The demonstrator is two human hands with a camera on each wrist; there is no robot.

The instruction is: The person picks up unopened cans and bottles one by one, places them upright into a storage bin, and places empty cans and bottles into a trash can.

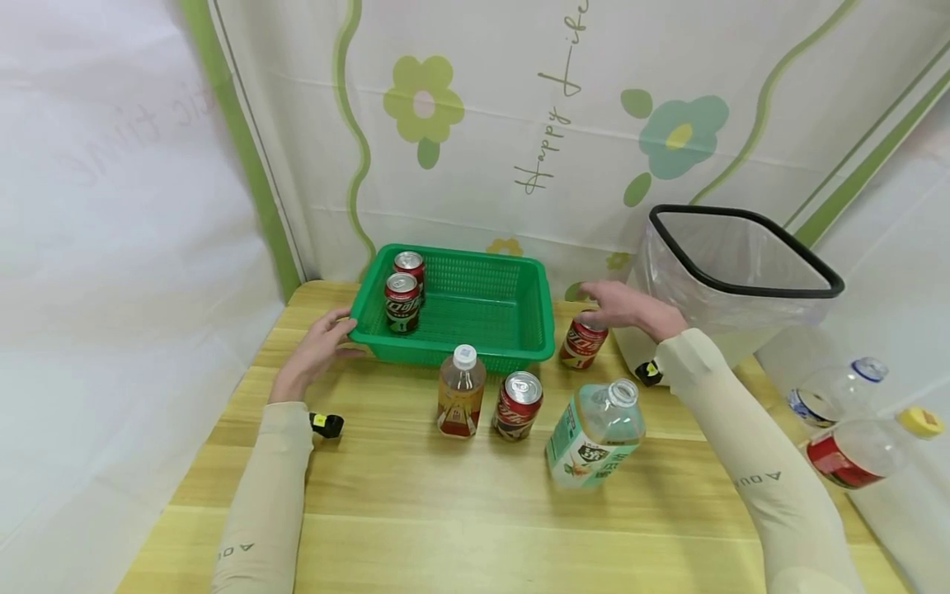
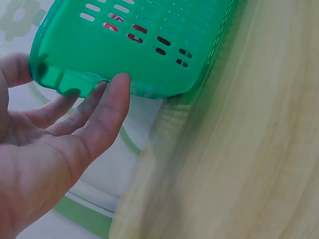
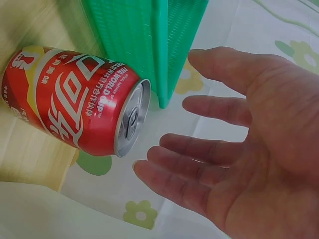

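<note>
My left hand [image 1: 315,351] is at the left end of a green plastic basket [image 1: 475,351]; in the left wrist view its relaxed fingers touch the rim. Two red cola cans, a front one [image 1: 402,305] and a rear one [image 1: 411,264], stand in the basket's left part. Right of the basket, my right hand [image 1: 627,305] hovers over another cola can [image 1: 582,342]. The right wrist view shows those fingers [image 3: 199,149] loosely extended and apart from the can's top [image 3: 132,119], holding nothing.
In front of the basket stand a small amber drink bottle [image 1: 461,396], a cola can [image 1: 517,406] and a large clear bottle with a green label [image 1: 597,437]. A black-rimmed bin [image 1: 653,264] with a clear liner is back right. Two bottles, one blue-capped [image 1: 831,396] and one yellow-capped [image 1: 864,450], are at far right.
</note>
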